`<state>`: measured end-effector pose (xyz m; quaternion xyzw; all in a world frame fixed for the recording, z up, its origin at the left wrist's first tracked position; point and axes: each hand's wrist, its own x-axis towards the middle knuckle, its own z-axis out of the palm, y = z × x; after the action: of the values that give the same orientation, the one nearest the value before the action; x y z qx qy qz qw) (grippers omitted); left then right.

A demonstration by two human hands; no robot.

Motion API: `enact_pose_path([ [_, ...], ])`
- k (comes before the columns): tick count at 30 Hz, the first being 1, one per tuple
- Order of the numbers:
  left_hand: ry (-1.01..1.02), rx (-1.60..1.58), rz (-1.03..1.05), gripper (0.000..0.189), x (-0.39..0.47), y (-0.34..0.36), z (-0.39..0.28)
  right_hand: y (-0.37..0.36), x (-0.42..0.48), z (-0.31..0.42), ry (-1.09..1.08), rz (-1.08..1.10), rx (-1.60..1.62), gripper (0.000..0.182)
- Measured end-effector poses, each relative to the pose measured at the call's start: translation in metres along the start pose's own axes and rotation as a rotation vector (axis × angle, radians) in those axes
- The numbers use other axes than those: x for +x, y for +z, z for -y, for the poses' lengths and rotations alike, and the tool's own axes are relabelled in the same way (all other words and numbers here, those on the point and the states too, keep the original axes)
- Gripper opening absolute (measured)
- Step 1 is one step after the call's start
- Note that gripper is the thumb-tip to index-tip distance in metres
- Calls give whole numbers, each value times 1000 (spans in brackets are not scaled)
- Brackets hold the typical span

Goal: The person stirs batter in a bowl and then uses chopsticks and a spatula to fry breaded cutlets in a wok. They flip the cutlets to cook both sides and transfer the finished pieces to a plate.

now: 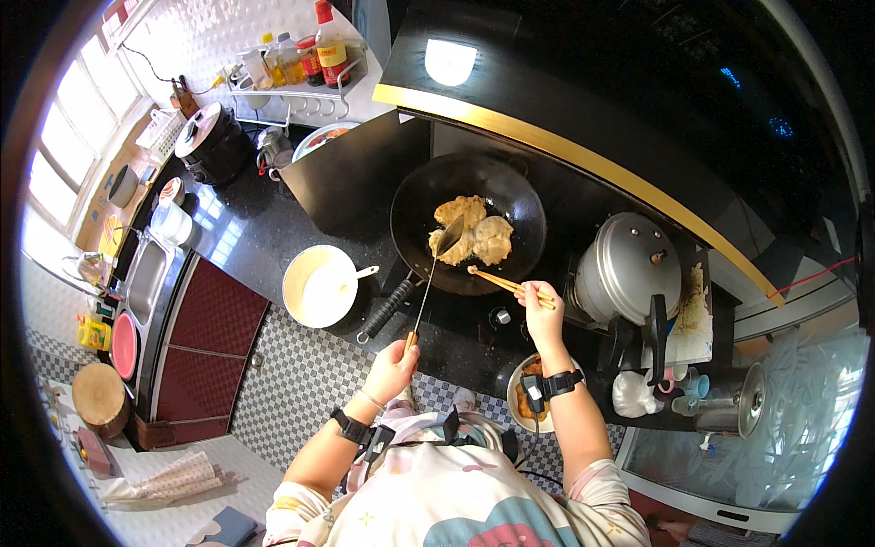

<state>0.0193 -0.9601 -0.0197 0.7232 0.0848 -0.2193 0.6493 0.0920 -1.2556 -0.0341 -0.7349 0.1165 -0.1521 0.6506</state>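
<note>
My left hand (395,369) grips the wooden handle of a long metal ladle (449,238), whose bowl rests among pale golden pieces of battered food (493,241) in a black wok (523,198). In my right hand (543,318) is a pair of wooden chopsticks (504,282). A small bit of food or batter clings to their tips, which are over the wok's near rim. The wok's wrapped handle (388,308) points toward me on the left. Left of it stands a white pot (320,287) with pale batter inside.
A pressure cooker (629,267) stands right of the wok. Near my right wrist is a bowl of browned fried food (514,390). A metal splash guard (362,171) rises behind left, and the range hood's gold edge (547,143) overhangs. A sink (147,277) lies far left.
</note>
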Motion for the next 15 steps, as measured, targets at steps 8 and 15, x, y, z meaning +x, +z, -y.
enact_pose_path([
  [8,-50,44,72,27,-2,0,9,-8,-3,5,16,22,-43,20],
  [15,-32,110,78,29,-6,6,8,-11,-4,7,-4,36,-73,18],
])
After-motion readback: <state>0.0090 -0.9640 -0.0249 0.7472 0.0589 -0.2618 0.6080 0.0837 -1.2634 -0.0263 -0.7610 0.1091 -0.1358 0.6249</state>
